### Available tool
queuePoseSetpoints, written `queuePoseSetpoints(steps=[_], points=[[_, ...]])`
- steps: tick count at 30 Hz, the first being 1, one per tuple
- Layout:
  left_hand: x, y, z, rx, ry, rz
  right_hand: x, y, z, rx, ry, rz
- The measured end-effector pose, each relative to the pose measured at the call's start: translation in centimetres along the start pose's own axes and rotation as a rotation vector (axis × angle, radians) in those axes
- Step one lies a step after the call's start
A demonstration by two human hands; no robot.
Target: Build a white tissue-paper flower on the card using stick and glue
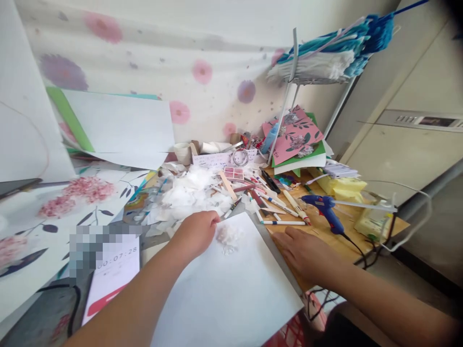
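A white sheet of paper (231,294) lies in front of me, with a small cluster of pale pinkish, translucent petal-like bits (229,239) near its far end. Over the sheet's far left edge, my left hand (197,233) is closed just left of the cluster. Its fingertips are mostly hidden, so I cannot tell what they grip. My right hand (298,248) rests on the wooden tabletop beside the sheet's right edge, fingers extended and lying low, with nothing visible in it. Beyond the left hand spreads a heap of white, tissue-like scraps (188,188).
A blue glue gun (324,212) with a cord lies at right, near scattered markers (284,222). A phone (115,270) showing a timer is at left beside a flower-decorated sheet (75,212). Behind stand a paper cup (183,153) and a rack holding blue and white pipe cleaners (325,53).
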State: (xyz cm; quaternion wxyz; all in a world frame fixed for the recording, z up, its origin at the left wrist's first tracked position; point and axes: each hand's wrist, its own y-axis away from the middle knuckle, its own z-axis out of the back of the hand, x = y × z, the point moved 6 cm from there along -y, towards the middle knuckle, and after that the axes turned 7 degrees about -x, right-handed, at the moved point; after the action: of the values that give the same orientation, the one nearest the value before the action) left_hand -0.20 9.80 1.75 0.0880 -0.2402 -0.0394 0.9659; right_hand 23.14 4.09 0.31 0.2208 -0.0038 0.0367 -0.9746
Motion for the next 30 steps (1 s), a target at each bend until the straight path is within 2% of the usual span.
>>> queuePoseSetpoints(steps=[5, 8, 10, 14, 19, 23, 26, 30], points=[[1.1, -0.4, 2.0, -0.18, 0.026, 0.091, -0.6, -0.6, -1.7, -0.008, 0.087, 0.043], [2.2, -0.8, 3.3, -0.305, 0.017, 0.158, -1.2, -1.1, -2.0, -0.041, 0.126, 0.045], [2.7, -1.0, 3.6, -0.347, -0.007, 0.185, -1.4, -1.4, -2.0, -0.063, 0.168, 0.061], [3.0, -0.9, 2.9, -0.309, -0.079, 0.191, -1.8, -1.9, -2.3, -0.013, 0.159, 0.064], [2.6, -0.6, 3.2, -0.187, -0.246, 0.142, -2.4, -2.2, -1.4, 0.062, -0.105, 0.048], [1.6, -1.5, 4.3, -0.143, -0.413, 0.115, -2.3, -2.3, 1.0, -0.047, -0.399, 0.111], [0.9, -2.5, 3.9, -0.133, -0.487, 0.106, -2.5, -2.2, 2.5, -0.184, -0.552, 0.107], [0.7, -3.4, 3.2, -0.19, -0.509, 0.11, -3.1, -2.0, 2.8, -0.324, -0.656, 0.063]])
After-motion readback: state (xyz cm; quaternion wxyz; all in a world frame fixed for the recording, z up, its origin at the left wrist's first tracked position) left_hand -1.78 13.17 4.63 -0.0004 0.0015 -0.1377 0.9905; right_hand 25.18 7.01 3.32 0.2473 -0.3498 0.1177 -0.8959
